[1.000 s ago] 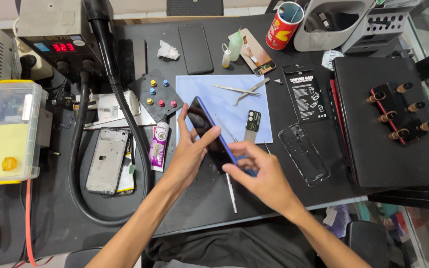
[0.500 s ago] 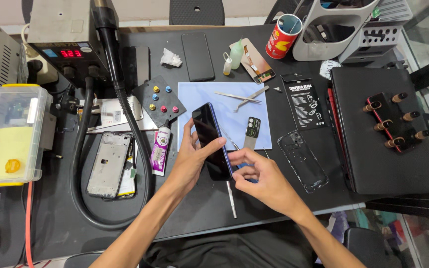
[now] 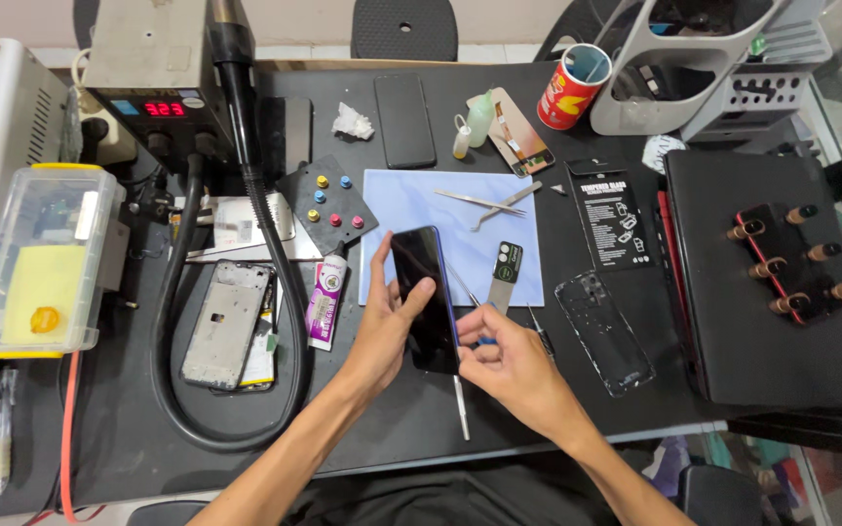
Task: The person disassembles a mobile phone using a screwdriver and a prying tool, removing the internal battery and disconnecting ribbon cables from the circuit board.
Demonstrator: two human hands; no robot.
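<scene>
- Just below the lower edge of the blue mat [image 3: 421,209], the dark phone [image 3: 428,297] is tilted up on its long side, glass towards the camera.
- The left hand [image 3: 387,336] is closed round the phone, thumb across the glass, fingers behind.
- The right hand [image 3: 504,360] is pinched shut on a thin tool with a blue grip [image 3: 484,341] at the phone's right edge; the tip is hidden.
- Risk, as I judge it: too much leverage at that edge could crack the glass, or the tool could slip towards the left thumb.
- A metal spudger [image 3: 460,409] lies under the hands and could be knocked off the bench.
- Right of the mat, the clear case [image 3: 604,331]; on the mat, tweezers [image 3: 484,203]; left of it, a glue tube [image 3: 325,302], a bare phone frame [image 3: 226,321] and the black hose [image 3: 172,321], crowding the left forearm.
</scene>
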